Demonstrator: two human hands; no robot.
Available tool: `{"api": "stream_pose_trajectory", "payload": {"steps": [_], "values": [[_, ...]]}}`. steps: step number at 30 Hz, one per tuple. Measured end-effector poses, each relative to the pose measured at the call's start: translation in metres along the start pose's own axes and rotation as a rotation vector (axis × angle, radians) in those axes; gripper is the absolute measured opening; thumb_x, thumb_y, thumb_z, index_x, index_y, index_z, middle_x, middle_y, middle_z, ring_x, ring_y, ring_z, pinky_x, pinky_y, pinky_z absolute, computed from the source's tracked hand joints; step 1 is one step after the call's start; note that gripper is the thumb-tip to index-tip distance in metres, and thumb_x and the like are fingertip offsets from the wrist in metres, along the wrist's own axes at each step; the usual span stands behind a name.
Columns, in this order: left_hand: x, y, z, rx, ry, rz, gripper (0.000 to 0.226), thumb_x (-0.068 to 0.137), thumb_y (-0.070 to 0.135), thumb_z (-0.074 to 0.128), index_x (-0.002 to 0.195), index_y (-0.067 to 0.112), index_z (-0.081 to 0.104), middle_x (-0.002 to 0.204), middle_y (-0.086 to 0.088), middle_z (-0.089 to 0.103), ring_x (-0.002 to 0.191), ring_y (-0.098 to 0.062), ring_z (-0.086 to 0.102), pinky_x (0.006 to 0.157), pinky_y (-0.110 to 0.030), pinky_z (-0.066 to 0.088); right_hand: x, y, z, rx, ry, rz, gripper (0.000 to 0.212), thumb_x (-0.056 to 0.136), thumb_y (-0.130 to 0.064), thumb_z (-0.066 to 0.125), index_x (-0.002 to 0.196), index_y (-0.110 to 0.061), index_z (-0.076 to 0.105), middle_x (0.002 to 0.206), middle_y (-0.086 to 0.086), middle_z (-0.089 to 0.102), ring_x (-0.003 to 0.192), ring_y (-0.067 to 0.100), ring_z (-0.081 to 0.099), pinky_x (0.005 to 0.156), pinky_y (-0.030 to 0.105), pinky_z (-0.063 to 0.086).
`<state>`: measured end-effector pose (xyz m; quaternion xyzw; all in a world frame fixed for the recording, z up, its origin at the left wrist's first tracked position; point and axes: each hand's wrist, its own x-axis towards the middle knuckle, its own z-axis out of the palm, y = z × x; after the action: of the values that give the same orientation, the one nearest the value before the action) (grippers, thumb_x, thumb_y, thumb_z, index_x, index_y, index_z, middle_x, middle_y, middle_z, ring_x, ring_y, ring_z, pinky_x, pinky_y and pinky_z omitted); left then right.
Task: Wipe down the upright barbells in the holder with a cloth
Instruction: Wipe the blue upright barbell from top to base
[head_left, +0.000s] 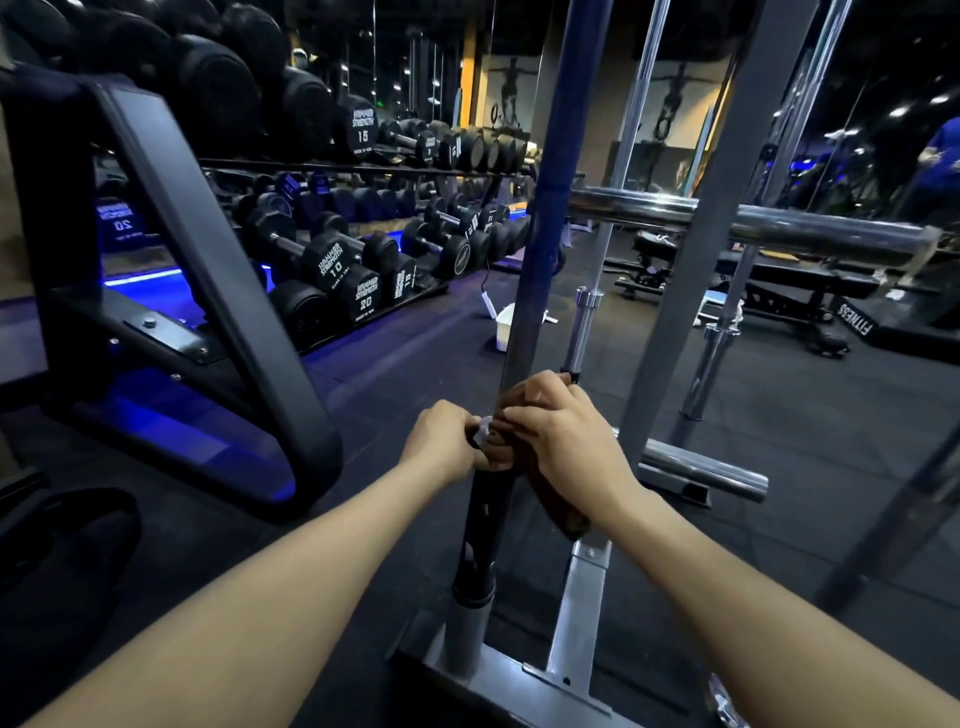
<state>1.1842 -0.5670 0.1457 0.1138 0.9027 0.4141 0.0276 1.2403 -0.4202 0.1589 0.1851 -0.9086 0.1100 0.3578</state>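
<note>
An upright barbell (558, 156), blue above and bare steel lower down, stands in the grey metal holder (519, 675) in the middle of the view. My left hand (441, 441) grips the bar low down, at the collar above its black sleeve (480, 540). My right hand (561, 431) wraps a brown cloth (561, 512) round the same bar, right beside the left; the cloth's loose end hangs below my wrist. Two more steel barbells (587, 332) (717, 358) stand upright behind.
A black dumbbell rack (332, 270) with several dumbbells runs along the left. A grey rack post (711, 228) and chrome horizontal pegs (753, 223) are to the right. A white tub (504, 325) sits on the black rubber floor. Benches stand at the far right.
</note>
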Motion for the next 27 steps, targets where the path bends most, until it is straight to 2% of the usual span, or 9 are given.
{"api": "stream_pose_trajectory", "payload": {"steps": [4, 7, 10, 13, 15, 19, 21, 25, 27], "values": [[0.0, -0.001, 0.001, 0.011, 0.012, 0.009, 0.028, 0.065, 0.025, 0.086, 0.087, 0.012, 0.073, 0.091, -0.002, 0.072, 0.092, -0.013, 0.066, 0.08, -0.032, 0.056, 0.0, 0.005, -0.005, -0.02, -0.103, 0.013, 0.016, 0.077, -0.017, 0.066, 0.088, -0.02, 0.076, 0.097, 0.002, 0.06, 0.076, 0.03, 0.054, 0.07, 0.024, 0.039], [-0.002, 0.0, 0.0, 0.02, 0.007, 0.032, 0.035, 0.064, 0.034, 0.086, 0.091, 0.016, 0.075, 0.09, -0.003, 0.072, 0.09, -0.015, 0.066, 0.071, -0.028, 0.048, -0.005, 0.017, -0.01, -0.082, -0.115, 0.057, 0.013, 0.077, -0.013, 0.065, 0.082, -0.016, 0.076, 0.093, 0.005, 0.058, 0.077, 0.034, 0.061, 0.07, 0.025, 0.043], [-0.002, 0.0, -0.002, 0.042, 0.006, 0.036, 0.045, 0.061, 0.039, 0.087, 0.097, 0.016, 0.074, 0.094, -0.002, 0.071, 0.091, -0.018, 0.065, 0.068, -0.029, 0.046, -0.003, 0.02, -0.029, -0.017, -0.004, 0.182, 0.013, 0.083, -0.007, 0.067, 0.091, -0.013, 0.075, 0.1, 0.006, 0.055, 0.087, 0.031, 0.061, 0.078, 0.031, 0.049], [0.0, -0.003, 0.002, 0.008, 0.001, 0.041, 0.04, 0.062, 0.035, 0.087, 0.096, 0.017, 0.074, 0.094, -0.001, 0.071, 0.092, -0.014, 0.065, 0.075, -0.032, 0.051, 0.019, 0.006, -0.035, 0.083, 0.138, 0.167, 0.014, 0.085, -0.01, 0.063, 0.096, -0.01, 0.071, 0.101, 0.001, 0.049, 0.092, 0.017, 0.054, 0.081, 0.018, 0.039], [0.0, -0.005, 0.003, -0.009, 0.019, 0.043, 0.032, 0.066, 0.029, 0.086, 0.093, 0.016, 0.075, 0.093, -0.001, 0.072, 0.09, -0.009, 0.063, 0.073, -0.026, 0.049, 0.021, -0.002, -0.025, 0.15, 0.172, 0.204, 0.014, 0.084, -0.006, 0.064, 0.096, -0.009, 0.07, 0.101, 0.0, 0.047, 0.091, 0.016, 0.052, 0.08, 0.016, 0.037], [-0.002, -0.003, 0.003, 0.028, 0.046, 0.052, 0.029, 0.073, 0.029, 0.08, 0.098, 0.018, 0.074, 0.096, -0.005, 0.071, 0.095, -0.016, 0.064, 0.078, -0.031, 0.051, -0.008, -0.006, 0.0, 0.181, 0.029, 0.29, 0.011, 0.085, -0.006, 0.063, 0.093, -0.01, 0.069, 0.099, 0.005, 0.05, 0.085, 0.022, 0.056, 0.077, 0.026, 0.044], [-0.005, 0.0, 0.001, 0.05, 0.04, 0.056, 0.031, 0.072, 0.032, 0.08, 0.1, 0.02, 0.073, 0.095, -0.006, 0.071, 0.095, -0.017, 0.064, 0.078, -0.031, 0.05, -0.005, -0.003, -0.005, 0.176, -0.021, 0.304, 0.012, 0.085, -0.006, 0.063, 0.092, -0.013, 0.071, 0.098, 0.005, 0.051, 0.085, 0.024, 0.057, 0.075, 0.025, 0.042], [-0.004, 0.001, -0.003, 0.012, -0.007, 0.031, 0.027, 0.064, 0.032, 0.087, 0.081, 0.017, 0.071, 0.076, 0.002, 0.065, 0.071, -0.005, 0.057, 0.062, -0.025, 0.041, 0.04, -0.001, -0.035, 0.226, 0.192, 0.26, 0.016, 0.082, -0.006, 0.065, 0.092, -0.015, 0.074, 0.096, 0.003, 0.053, 0.085, 0.013, 0.055, 0.077, 0.023, 0.042], [-0.003, 0.001, -0.003, -0.007, -0.003, 0.021, 0.027, 0.064, 0.029, 0.087, 0.082, 0.016, 0.071, 0.073, 0.005, 0.062, 0.069, -0.001, 0.053, 0.059, -0.022, 0.037, 0.049, -0.002, -0.038, 0.222, 0.219, 0.261, 0.014, 0.082, -0.006, 0.065, 0.092, -0.013, 0.074, 0.095, 0.003, 0.052, 0.083, 0.013, 0.053, 0.075, 0.022, 0.042]]}}
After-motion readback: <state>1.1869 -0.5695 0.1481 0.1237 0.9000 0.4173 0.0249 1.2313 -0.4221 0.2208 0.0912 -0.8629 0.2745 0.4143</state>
